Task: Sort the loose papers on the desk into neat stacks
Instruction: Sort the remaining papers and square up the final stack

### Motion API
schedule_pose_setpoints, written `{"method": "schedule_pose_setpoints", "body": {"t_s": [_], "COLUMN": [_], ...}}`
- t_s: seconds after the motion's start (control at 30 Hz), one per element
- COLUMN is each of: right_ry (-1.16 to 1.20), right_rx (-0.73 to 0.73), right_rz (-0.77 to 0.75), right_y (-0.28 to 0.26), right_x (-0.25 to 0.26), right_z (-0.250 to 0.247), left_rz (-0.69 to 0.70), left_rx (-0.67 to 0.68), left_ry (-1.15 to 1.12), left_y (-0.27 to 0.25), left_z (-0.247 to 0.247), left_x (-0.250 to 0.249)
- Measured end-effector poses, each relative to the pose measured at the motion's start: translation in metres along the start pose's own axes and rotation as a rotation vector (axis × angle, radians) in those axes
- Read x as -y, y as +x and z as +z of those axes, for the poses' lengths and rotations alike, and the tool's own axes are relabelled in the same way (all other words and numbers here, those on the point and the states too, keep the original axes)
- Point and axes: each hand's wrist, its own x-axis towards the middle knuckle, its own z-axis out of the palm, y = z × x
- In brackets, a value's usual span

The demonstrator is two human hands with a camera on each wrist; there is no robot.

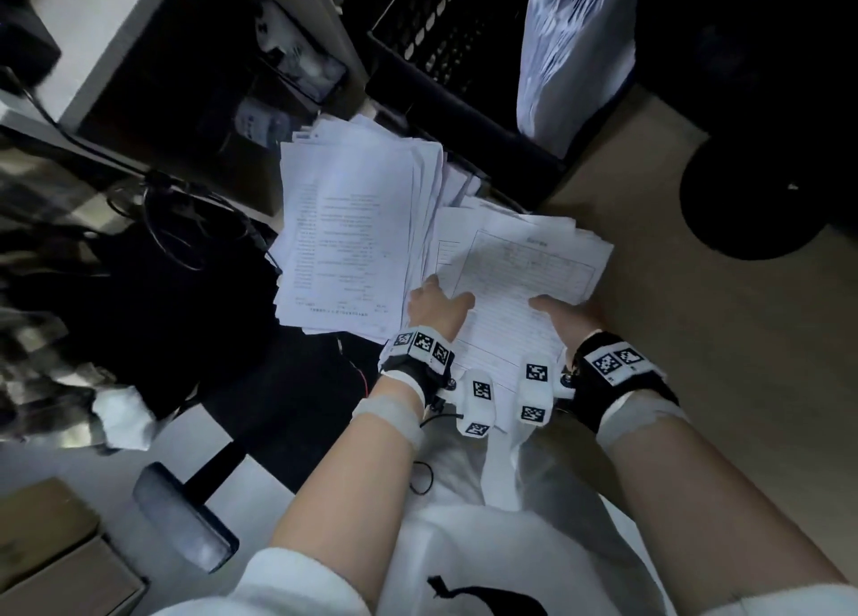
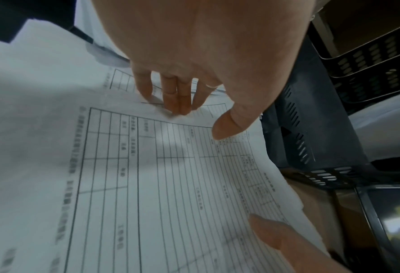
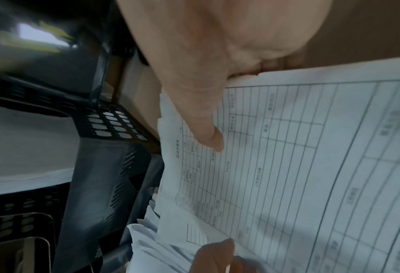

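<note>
Both hands hold a bundle of papers [image 1: 520, 262] over the desk edge, with a ruled form [image 2: 170, 175] on top. My left hand [image 1: 443, 297] pinches its left edge: the thumb [image 2: 229, 127] lies on the form and the fingers [image 2: 173, 96] reach under the sheet's edge. My right hand [image 1: 552, 309] grips the right edge, thumb [image 3: 208, 129] on top and fingers [image 3: 264, 64] curled beneath. A second, uneven stack of printed sheets [image 1: 353, 235] lies to the left, partly under the bundle.
A black perforated tray organizer [image 1: 445, 58] stands behind the papers. A white plastic bag [image 1: 571, 49] leans on it. Brown desk surface [image 1: 696, 337] extends right, with a black round object [image 1: 761, 197]. Cables [image 1: 185, 225] and a chair armrest [image 1: 181, 518] are at the left.
</note>
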Motion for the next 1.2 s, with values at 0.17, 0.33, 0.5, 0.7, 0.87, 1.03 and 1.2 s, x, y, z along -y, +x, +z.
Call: {"method": "schedule_pose_setpoints", "body": {"t_s": [0.17, 0.33, 0.5, 0.7, 0.87, 1.03, 1.2], "right_ry": [-0.031, -0.006, 0.032, 0.172, 0.202, 0.324, 0.420], "right_rx": [-0.035, -0.032, -0.267, -0.208, -0.156, -0.157, -0.132], "right_rz": [-0.032, 0.052, 0.085, 0.037, -0.016, -0.105, -0.402], "right_y": [0.020, -0.006, -0.008, -0.011, 0.005, -0.037, -0.088], "right_x": [-0.021, -0.021, -0.031, -0.057, -0.089, -0.084, -0.066], "right_z": [-0.003, -0.010, -0.050, -0.102, -0.120, -0.151, -0.194], "left_rz": [0.031, 0.061, 0.074, 0.067, 0.176, 0.157, 0.300], "left_rx": [-0.032, 0.076, -0.007, 0.143, 0.257, 0.166, 0.092], "left_ry": [0.089, 0.048, 0.172, 0.015, 0.000, -0.127, -0.304], "left_y": [-0.009, -0.027, -0.037, -0.053, -0.074, -0.082, -0.130], "left_z": [0.000, 0.010, 0.027, 0.069, 0.097, 0.108, 0.087], "left_x": [0.005, -0.008, -0.015, -0.029, -0.034, -0.032, -0.076]}}
